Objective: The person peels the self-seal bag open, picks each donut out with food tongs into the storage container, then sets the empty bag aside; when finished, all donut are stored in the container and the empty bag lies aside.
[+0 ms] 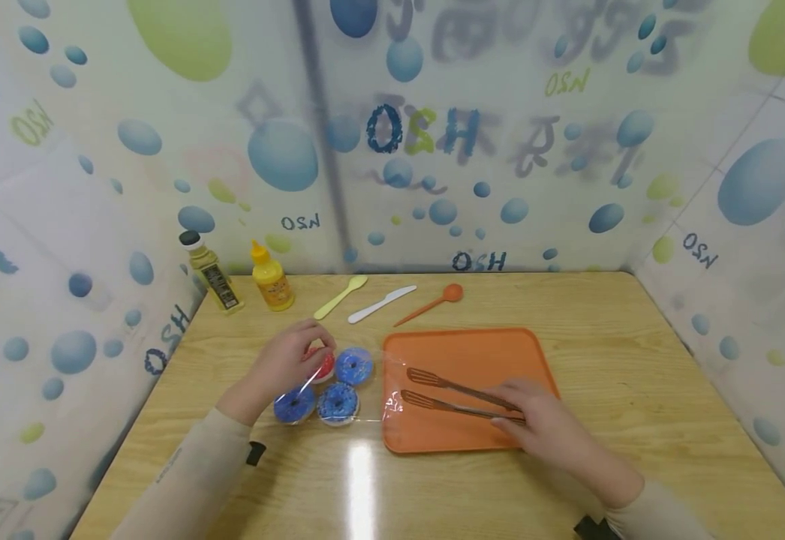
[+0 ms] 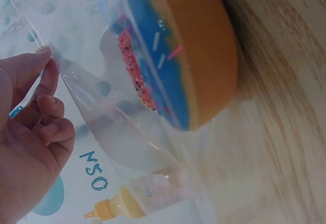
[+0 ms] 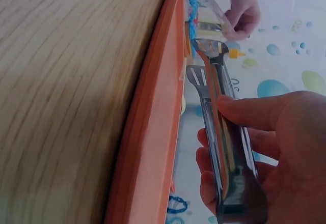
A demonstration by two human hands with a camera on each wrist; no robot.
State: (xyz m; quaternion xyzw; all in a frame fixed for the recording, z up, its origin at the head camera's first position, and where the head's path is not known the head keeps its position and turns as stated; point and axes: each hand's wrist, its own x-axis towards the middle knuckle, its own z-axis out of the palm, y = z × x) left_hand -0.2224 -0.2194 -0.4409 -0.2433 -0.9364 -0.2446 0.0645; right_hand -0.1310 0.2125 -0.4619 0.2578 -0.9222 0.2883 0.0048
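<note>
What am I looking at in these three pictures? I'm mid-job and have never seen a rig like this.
No machine here: these are a person's two bare hands. The widest picture comes from a camera on the head, looking forward and down. The other two come from cameras on the left and right wrists.

On the wooden table, toward the back, are a black-capped bottle, a yellow squeeze bottle, a pale yellow spoon, a white knife and an orange spoon. Nearer are an orange tray, three blue donuts and a red donut.

The left hand pinches the edge of a clear plastic bag. The right hand holds metal tongs over the tray.
</note>
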